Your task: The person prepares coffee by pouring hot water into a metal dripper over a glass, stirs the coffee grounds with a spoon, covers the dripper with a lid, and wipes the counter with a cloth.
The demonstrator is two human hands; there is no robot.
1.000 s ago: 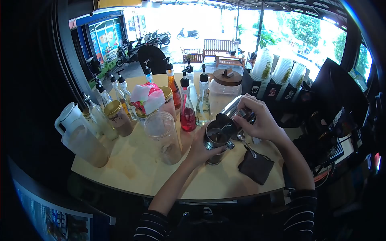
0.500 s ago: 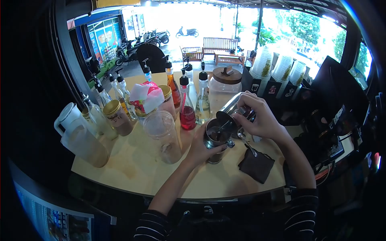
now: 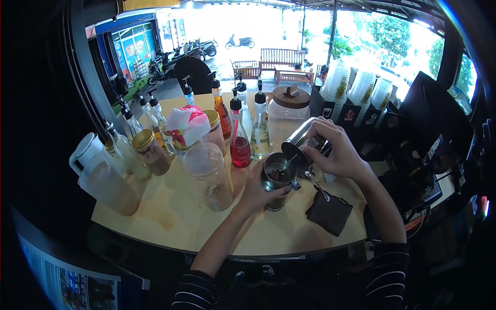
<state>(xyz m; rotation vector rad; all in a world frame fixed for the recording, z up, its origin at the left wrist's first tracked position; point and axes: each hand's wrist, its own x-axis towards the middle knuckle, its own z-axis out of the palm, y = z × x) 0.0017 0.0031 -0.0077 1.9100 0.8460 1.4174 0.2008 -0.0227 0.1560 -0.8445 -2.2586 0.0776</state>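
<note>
My left hand (image 3: 257, 190) is wrapped round a metal-rimmed cup (image 3: 278, 174) with dark contents, upright over the table. My right hand (image 3: 333, 150) grips a shiny metal pitcher (image 3: 305, 135), tilted so that its mouth is just above the cup's right rim. Whether liquid is flowing is too small to tell. To the right of the cup, a spoon (image 3: 317, 186) rests partly on a folded dark cloth (image 3: 329, 214). A tall clear container (image 3: 208, 175) stands left of my left hand.
Pump bottles, among them a red one (image 3: 241, 147), stand behind the cup beside a wooden-lidded jar (image 3: 289, 114). At left are a pitcher (image 3: 107, 186) and a gold-lidded jar (image 3: 151, 152). Stacked plastic cups (image 3: 360, 93) and a dark screen (image 3: 436, 121) stand at right.
The metal pitcher in my right hand has shifted slightly right, and its mouth has drawn back from over the cup, showing more of the cup's inside. My left hand has stayed nearly still.
</note>
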